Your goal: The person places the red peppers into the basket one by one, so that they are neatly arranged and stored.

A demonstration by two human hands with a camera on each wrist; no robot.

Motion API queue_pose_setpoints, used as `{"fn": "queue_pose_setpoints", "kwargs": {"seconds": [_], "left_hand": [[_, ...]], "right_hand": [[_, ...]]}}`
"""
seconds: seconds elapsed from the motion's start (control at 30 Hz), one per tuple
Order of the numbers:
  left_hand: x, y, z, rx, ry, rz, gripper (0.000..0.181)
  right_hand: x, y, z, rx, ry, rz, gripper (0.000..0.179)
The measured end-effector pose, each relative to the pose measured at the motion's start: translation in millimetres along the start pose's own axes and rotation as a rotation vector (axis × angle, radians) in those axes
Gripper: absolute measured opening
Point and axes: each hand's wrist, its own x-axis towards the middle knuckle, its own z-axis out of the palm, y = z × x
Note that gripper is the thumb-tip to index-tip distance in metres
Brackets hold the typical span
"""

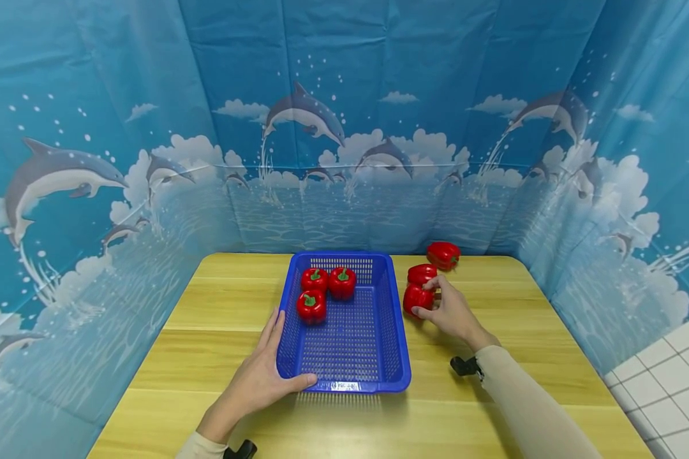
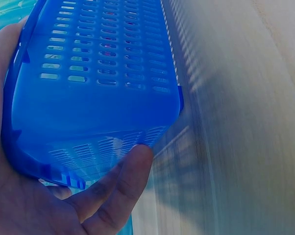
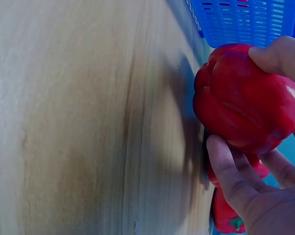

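A blue perforated plastic basket [image 1: 344, 386] stands on the table with three red bell peppers [image 1: 312, 306] inside, at its far left, green stems up. My left hand [image 1: 259, 377] holds the basket's near-left corner, thumb on the front rim and fingers along the left side. In the left wrist view, fingers [image 2: 130, 181] curl against the basket's outer wall. To the right of the basket, my right hand [image 1: 452, 312] grips a red bell pepper [image 3: 245, 100] between thumb and fingers. Just behind it lies another bell pepper [image 1: 422, 274], and a third [image 1: 443, 255] lies farther back.
The wooden table [image 1: 189, 357] reaches back to a blue curtain [image 1: 344, 210] printed with dolphins, which also hangs along both sides. White tiles [image 1: 666, 376] show at the lower right. Each wrist wears a black camera mount [image 1: 465, 366].
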Motion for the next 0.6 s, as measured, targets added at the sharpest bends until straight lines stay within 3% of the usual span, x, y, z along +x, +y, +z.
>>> {"fn": "queue_pose_setpoints", "kwargs": {"seconds": [0.37, 0.6], "left_hand": [[-0.1, 0.3, -0.5, 0.002, -0.002, -0.008, 0.146], [-0.2, 0.2, -0.5, 0.004, 0.004, -0.002, 0.145]], "right_hand": [[-1.3, -3.9, -3.8, 0.012, 0.0, 0.001, 0.058], [-0.3, -7.1, -6.1, 0.016, 0.023, -0.021, 0.073]]}}
